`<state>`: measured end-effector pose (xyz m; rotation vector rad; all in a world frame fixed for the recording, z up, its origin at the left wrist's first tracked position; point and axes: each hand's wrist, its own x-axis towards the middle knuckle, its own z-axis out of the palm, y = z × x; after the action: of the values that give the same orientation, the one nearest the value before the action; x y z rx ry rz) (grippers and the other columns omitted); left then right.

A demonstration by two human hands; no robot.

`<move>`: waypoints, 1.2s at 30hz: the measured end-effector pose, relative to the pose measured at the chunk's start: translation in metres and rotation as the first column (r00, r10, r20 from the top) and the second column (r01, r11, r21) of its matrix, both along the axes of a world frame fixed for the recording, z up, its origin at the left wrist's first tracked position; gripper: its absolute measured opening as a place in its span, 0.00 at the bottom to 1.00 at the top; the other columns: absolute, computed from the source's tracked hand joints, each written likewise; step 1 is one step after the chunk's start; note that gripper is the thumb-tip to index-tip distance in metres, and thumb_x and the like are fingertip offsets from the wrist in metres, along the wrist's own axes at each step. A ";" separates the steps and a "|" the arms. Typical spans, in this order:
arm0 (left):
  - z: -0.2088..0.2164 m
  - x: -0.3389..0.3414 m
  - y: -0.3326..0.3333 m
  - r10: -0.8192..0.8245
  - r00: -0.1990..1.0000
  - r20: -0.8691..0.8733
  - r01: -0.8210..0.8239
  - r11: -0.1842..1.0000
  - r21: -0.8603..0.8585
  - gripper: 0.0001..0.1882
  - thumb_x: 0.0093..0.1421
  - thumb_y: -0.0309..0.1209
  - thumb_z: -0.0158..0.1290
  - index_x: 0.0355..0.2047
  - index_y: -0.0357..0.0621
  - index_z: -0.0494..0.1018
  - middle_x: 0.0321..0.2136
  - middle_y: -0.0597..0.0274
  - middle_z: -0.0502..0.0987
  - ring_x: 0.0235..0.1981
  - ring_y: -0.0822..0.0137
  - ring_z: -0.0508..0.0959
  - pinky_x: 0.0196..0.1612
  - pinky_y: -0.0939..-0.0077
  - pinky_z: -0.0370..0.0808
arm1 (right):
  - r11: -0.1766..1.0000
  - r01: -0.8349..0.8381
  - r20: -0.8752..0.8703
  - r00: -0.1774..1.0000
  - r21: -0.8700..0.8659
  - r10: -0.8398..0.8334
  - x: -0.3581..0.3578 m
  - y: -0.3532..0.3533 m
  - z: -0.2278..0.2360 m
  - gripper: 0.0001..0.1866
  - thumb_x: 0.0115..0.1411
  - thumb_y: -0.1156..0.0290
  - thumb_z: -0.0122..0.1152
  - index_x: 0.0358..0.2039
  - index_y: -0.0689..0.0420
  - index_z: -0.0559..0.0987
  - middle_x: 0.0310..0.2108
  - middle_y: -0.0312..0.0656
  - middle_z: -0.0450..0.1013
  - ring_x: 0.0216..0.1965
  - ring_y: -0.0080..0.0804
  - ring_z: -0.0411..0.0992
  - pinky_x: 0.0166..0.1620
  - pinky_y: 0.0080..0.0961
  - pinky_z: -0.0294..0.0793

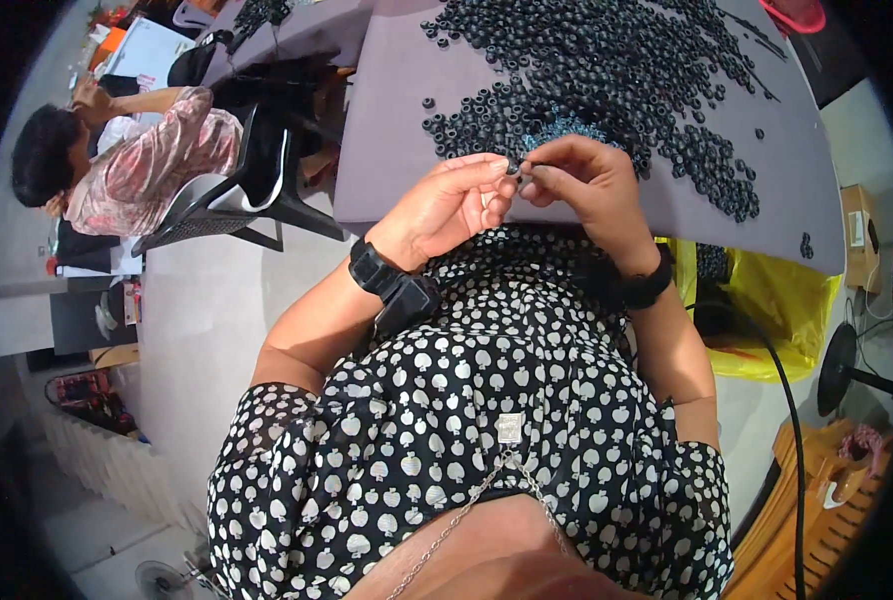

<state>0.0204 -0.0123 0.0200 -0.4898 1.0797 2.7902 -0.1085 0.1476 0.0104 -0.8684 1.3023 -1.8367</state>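
Note:
Just above the near edge of the table, my left hand [459, 200] pinches a small black ring-shaped part [513, 168] between thumb and fingertips. My right hand [589, 185] is closed right beside it, its thumb and forefinger pressed on a small dark piece whose kind I cannot make out. The fingertips of both hands nearly meet. Behind them lies a little heap of small blue pieces [565, 127], partly hidden by my right hand. Many black ring-shaped parts [587, 60] spread loosely over the cloth beyond.
A mauve cloth covers the table [392, 120]. Thin black rods [757, 65] lie at its far right, near a red basin [797, 14]. A yellow plastic bag [782, 310] hangs below the right edge, by a black cable [792, 420]. At left, another person [157, 165] sits on a black chair [237, 195].

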 end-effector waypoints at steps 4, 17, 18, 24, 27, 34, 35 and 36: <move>-0.001 0.000 -0.002 0.017 1.000 0.016 -0.017 1.000 0.012 0.06 0.63 0.31 0.51 0.37 0.42 0.72 0.27 0.64 0.76 0.24 0.75 0.74 0.30 0.83 0.73 | 0.999 0.006 0.010 1.000 0.036 -0.006 0.000 0.002 0.006 0.08 0.62 0.76 0.55 0.40 0.64 0.78 0.31 0.39 0.77 0.30 0.24 0.77 0.34 0.19 0.78; 0.005 -0.002 -0.001 0.016 1.000 -0.010 -0.016 1.000 -0.007 0.05 0.63 0.30 0.51 0.35 0.43 0.73 0.26 0.64 0.77 0.25 0.74 0.74 0.29 0.82 0.72 | 0.991 -0.125 0.095 0.988 0.040 0.121 -0.008 0.009 0.002 0.09 0.65 0.72 0.50 0.44 0.61 0.74 0.36 0.40 0.77 0.36 0.28 0.78 0.35 0.19 0.77; 0.006 -0.002 -0.001 0.016 1.000 -0.009 -0.016 1.000 -0.016 0.05 0.63 0.30 0.51 0.35 0.42 0.73 0.26 0.64 0.77 0.25 0.74 0.74 0.29 0.82 0.72 | 0.992 -0.122 0.122 0.985 0.020 0.118 -0.008 0.009 0.002 0.09 0.65 0.72 0.51 0.43 0.60 0.74 0.36 0.39 0.77 0.35 0.26 0.77 0.34 0.17 0.76; 0.003 -0.001 -0.002 -0.020 1.000 -0.020 0.020 1.000 0.001 0.06 0.64 0.31 0.50 0.36 0.42 0.72 0.28 0.64 0.76 0.26 0.73 0.73 0.29 0.82 0.70 | 0.998 0.025 -0.189 0.982 0.065 -0.012 -0.010 0.006 -0.004 0.05 0.60 0.73 0.59 0.37 0.58 0.77 0.32 0.34 0.76 0.30 0.21 0.75 0.29 0.12 0.70; 0.003 -0.001 -0.001 -0.027 0.999 -0.017 0.028 0.999 0.022 0.06 0.64 0.31 0.50 0.36 0.42 0.72 0.28 0.64 0.76 0.26 0.74 0.73 0.29 0.83 0.70 | 0.992 0.027 -0.143 0.990 0.121 -0.009 -0.010 0.008 0.001 0.06 0.59 0.74 0.60 0.37 0.59 0.77 0.30 0.33 0.75 0.30 0.21 0.75 0.29 0.13 0.71; 0.003 -0.001 0.001 0.000 1.000 -0.028 0.000 1.000 0.006 0.06 0.63 0.31 0.51 0.36 0.42 0.73 0.27 0.65 0.76 0.25 0.75 0.74 0.29 0.85 0.72 | 1.000 0.000 0.080 0.997 0.001 0.000 -0.002 0.007 0.003 0.07 0.57 0.77 0.61 0.38 0.61 0.77 0.31 0.36 0.76 0.29 0.21 0.75 0.29 0.15 0.72; 0.002 -0.001 0.001 0.006 1.000 -0.021 -0.006 1.000 0.000 0.06 0.63 0.31 0.51 0.36 0.42 0.73 0.27 0.65 0.76 0.25 0.75 0.74 0.29 0.85 0.72 | 1.000 -0.010 0.086 0.996 -0.008 0.011 -0.001 0.006 0.003 0.07 0.57 0.78 0.61 0.37 0.61 0.77 0.31 0.36 0.76 0.29 0.22 0.75 0.29 0.15 0.73; 0.002 -0.001 0.002 0.011 1.000 -0.015 -0.011 1.000 -0.005 0.06 0.63 0.31 0.51 0.36 0.42 0.73 0.27 0.65 0.76 0.25 0.75 0.74 0.29 0.85 0.72 | 1.000 -0.019 0.092 0.996 -0.017 0.021 -0.001 0.006 0.003 0.07 0.57 0.78 0.61 0.37 0.61 0.77 0.31 0.37 0.76 0.29 0.23 0.76 0.30 0.16 0.74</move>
<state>0.0195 -0.0106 0.0215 -0.4779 1.0902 2.8057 -0.1093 0.1536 0.0137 -0.7930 1.2191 -1.8515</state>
